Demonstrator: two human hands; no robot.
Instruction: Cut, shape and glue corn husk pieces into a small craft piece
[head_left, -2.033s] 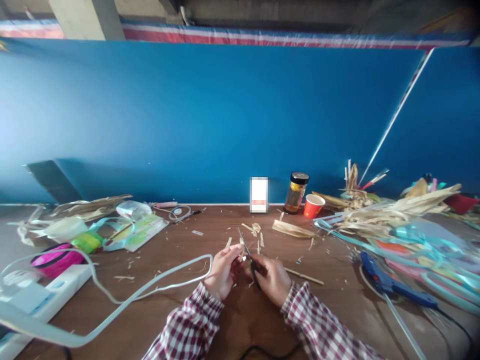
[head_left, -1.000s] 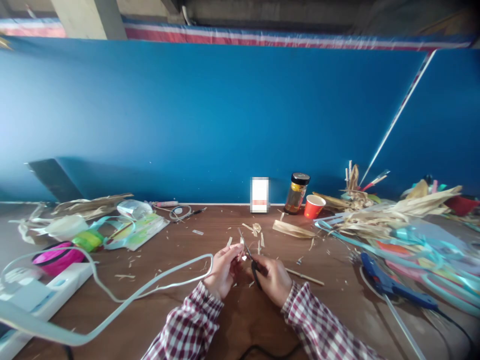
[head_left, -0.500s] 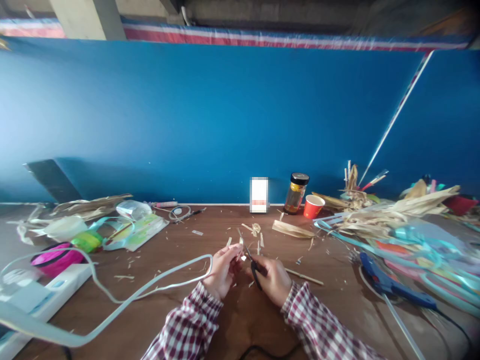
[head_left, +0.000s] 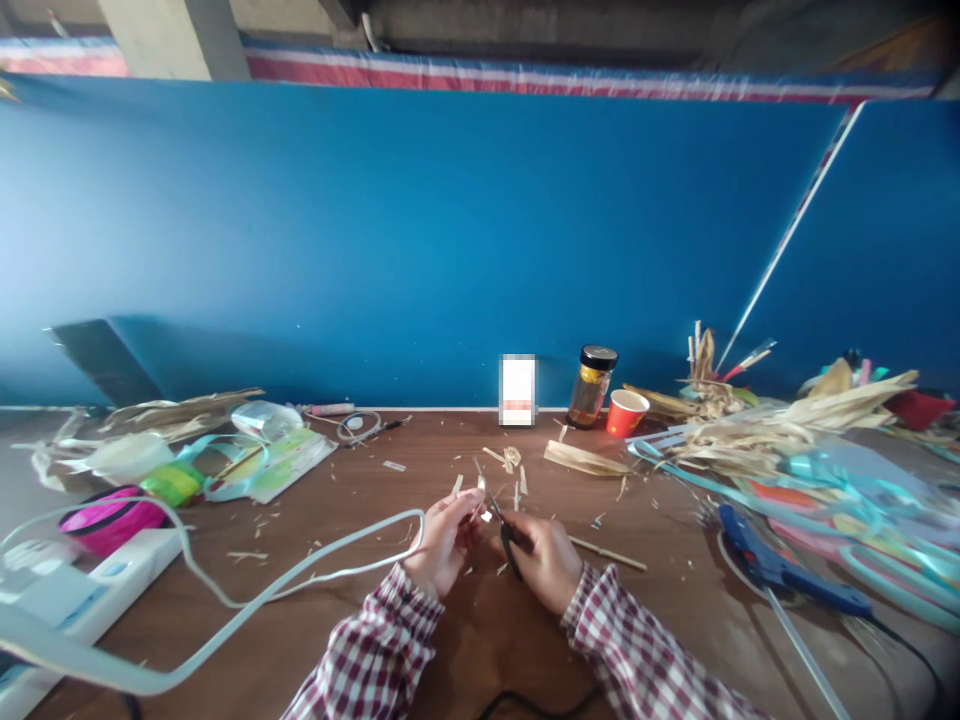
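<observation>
My right hand is closed around the black handles of a pair of scissors, whose narrow blades point up and left. Close beside the blades, the fingertips of my left hand pinch a small pale piece, which looks like a scrap of dried corn husk. The fingers hide most of this piece, so I cannot tell whether the blades touch it. Just beyond both hands, thin husk strips and a curled scrap lie on the brown table.
A blue glue gun lies at right, before heaped husks and ribbons. Behind stand a lidded jar and red paper cup. At left are a white power strip, a looping white cable and a pink pouch.
</observation>
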